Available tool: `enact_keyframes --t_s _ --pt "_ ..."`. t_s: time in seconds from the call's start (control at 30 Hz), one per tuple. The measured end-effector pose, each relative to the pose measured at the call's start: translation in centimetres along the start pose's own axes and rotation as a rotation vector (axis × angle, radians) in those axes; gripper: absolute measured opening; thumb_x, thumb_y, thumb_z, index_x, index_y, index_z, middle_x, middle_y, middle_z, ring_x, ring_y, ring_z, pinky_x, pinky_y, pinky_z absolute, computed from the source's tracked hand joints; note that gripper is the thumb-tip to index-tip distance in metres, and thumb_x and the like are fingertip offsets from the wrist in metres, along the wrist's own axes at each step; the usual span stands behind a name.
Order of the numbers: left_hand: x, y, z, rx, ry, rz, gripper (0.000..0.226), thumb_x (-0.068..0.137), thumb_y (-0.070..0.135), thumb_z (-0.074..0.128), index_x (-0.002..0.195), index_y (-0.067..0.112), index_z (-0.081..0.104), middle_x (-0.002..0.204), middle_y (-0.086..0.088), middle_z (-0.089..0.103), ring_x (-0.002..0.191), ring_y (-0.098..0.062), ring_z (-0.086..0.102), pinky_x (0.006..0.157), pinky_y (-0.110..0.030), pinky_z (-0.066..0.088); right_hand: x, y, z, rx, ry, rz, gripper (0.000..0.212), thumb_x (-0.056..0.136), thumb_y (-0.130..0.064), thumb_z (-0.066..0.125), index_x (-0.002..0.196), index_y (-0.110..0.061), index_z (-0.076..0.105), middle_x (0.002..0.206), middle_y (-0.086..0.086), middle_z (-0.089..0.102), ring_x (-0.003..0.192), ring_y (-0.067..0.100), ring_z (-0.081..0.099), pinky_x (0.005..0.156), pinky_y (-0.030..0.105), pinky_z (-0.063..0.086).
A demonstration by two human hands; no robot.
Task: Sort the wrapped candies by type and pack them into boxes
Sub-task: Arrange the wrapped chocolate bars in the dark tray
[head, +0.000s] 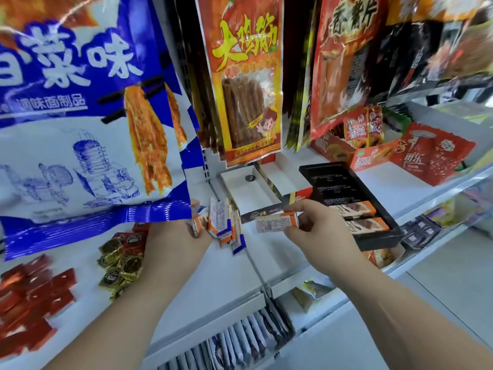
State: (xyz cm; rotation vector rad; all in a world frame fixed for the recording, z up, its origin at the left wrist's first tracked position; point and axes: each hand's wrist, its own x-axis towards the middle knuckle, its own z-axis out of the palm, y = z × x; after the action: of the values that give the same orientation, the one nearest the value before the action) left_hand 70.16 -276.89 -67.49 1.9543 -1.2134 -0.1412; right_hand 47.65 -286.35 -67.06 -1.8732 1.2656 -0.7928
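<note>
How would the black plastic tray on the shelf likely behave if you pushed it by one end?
The black tray looks thin-walled, so probably light and slightly flexible. It lies flat on the white shelf, so likely slides rather than tips. Two wrapped bars inside might shift.

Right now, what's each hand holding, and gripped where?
Right hand: one orange-and-white candy bar, pinched at its right end. Left hand: bunch of similar bars, held at their lower ends.

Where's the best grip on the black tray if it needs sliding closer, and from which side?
Take the black tray by its near-right rim, coming from the right, front edge of the shelf. That raised wall is bare and faces the person. The two orange candy bars lie in the near slots, so stay on the rim, not inside. The right hand already holds an orange wrapped candy.
</note>
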Motion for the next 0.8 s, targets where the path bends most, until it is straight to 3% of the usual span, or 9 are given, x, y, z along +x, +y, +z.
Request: enact_keyframes --t_s 0.17,0.27,0.4,0.5,0.6,0.7,0.8 --pt "-0.5 0.8 -0.4 -0.042 0.030 -0.033 0.030 0.075 0.009 0.077 0.093 0.027 0.063 0.090 0.011 0.067 0.079 -0.009 0.062 0.075 -0.031 0.051 -0.3 0.0 -1.0 0.094 -0.023 0.017 0.031 0.087 -0.010 0.065 0.107 -0.034 0.067 0.068 0.004 0.054 0.050 0.005 0.041 0.047 0.023 0.035" --pt "-0.8 1.2 -0.5 -0.028 0.019 -0.032 0.025 0.076 0.011 0.077 0.092 0.026 0.064 0.081 0.013 0.066 0.070 -0.001 0.060 0.061 -0.016 0.041 -0.4 -0.1 -0.8 0.063 -0.030 -0.010 0.028 0.085 -0.013 0.067 0.108 -0.029 0.068 0.067 0.003 0.054 0.051 0.004 0.042 0.046 0.016 0.034" --pt "-1.1 1.9 -1.2 -0.008 0.023 -0.018 0.023 0.077 0.009 0.075 0.092 0.025 0.067 0.075 0.014 0.066 0.073 0.005 0.061 0.057 -0.003 0.038 -0.6 -0.6 -0.6 0.039 -0.065 -0.067 0.020 0.081 -0.020 0.075 0.100 -0.023 0.072 0.062 -0.007 0.055 0.051 0.001 0.046 0.049 0.012 0.036" --pt "-1.4 2.5 -2.1 -0.040 0.040 -0.017 0.019 0.081 0.010 0.072 0.092 0.024 0.070 0.073 0.014 0.066 0.073 0.008 0.062 0.054 -0.004 0.040 -0.6 -1.4 -0.8 0.055 -0.076 -0.098 0.018 0.079 -0.023 0.078 0.096 -0.024 0.073 0.067 -0.009 0.064 0.056 0.001 0.054 0.052 0.011 0.040" --pt "-1.8 2.9 -2.7 -0.180 0.006 -0.088 0.018 0.086 0.011 0.070 0.095 0.027 0.071 0.080 0.013 0.067 0.073 0.012 0.061 0.053 -0.004 0.042 -0.6 -1.9 -0.8 0.087 -0.103 -0.110 0.025 0.081 -0.015 0.076 0.103 -0.026 0.073 0.079 -0.003 0.070 0.068 0.011 0.063 0.058 0.018 0.049" --pt "-1.9 3.0 -2.3 -0.377 -0.090 -0.195 0.024 0.088 0.008 0.068 0.096 0.030 0.072 0.088 0.012 0.071 0.080 0.004 0.066 0.061 -0.006 0.047 -0.8 -2.3 -0.7 0.146 -0.158 -0.101 0.034 0.083 -0.008 0.074 0.111 -0.027 0.071 0.087 0.003 0.069 0.076 0.020 0.063 0.065 0.025 0.053" --pt "-1.9 3.0 -1.7 -0.485 -0.116 -0.271 0.026 0.084 0.003 0.072 0.099 0.025 0.071 0.082 0.009 0.072 0.075 -0.002 0.069 0.063 -0.018 0.053 -1.0 -2.6 -0.7 0.175 -0.207 -0.094 0.025 0.083 -0.007 0.074 0.100 -0.026 0.072 0.084 -0.001 0.071 0.076 0.024 0.063 0.064 0.028 0.053"
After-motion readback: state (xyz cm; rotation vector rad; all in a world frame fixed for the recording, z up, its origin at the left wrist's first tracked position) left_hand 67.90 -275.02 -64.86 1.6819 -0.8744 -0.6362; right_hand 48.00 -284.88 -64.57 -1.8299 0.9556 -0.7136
